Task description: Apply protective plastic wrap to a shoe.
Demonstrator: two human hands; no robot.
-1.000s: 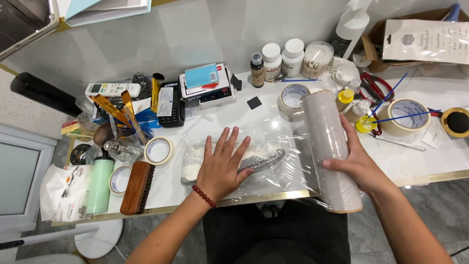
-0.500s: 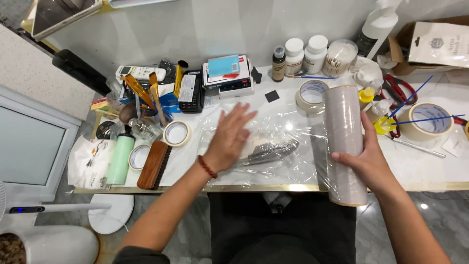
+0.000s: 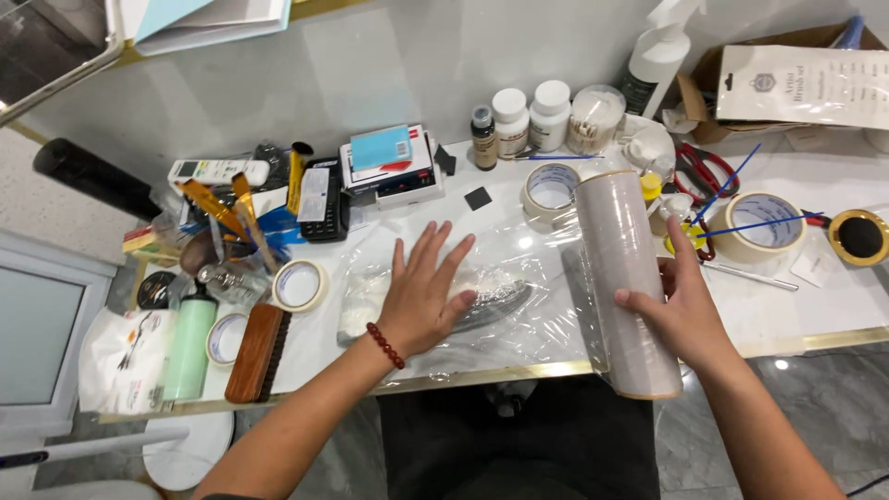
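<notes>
Left hand: the left hand (image 3: 421, 298) is lying flat and released, fingers spread, pressing down on the clear film sheet (image 3: 519, 278) near the middle of the white table (image 3: 833, 306).

Right hand: the right hand (image 3: 681, 310) is grasping the roll of clear wrap (image 3: 622, 278), fingers curled round its lower half; the roll is standing nearly on end at about 3 o'clock from the left hand, its bottom end hanging past the table's front edge.

Under the film: a dark, curved, narrow object (image 3: 495, 301) is lying beneath the sheet, just at 3 o'clock of the left fingertips; blurred by glare, it may be a comb or a small tool, I cannot tell which.

Progress: film is already drawn out from the roll and spread over the object; it is not yet cut free from the roll, and the loose edges are not yet folded round the object, as far as the view shows.

Surroundings: a wooden brush (image 3: 255, 354) and a pale green bottle (image 3: 188, 344) are lying at 9 o'clock of the left hand, a tape ring (image 3: 298, 285) at 10 o'clock, another tape roll (image 3: 552, 191) at 1 o'clock, and a larger tape roll (image 3: 761, 226) well apart at 2 o'clock.
</notes>
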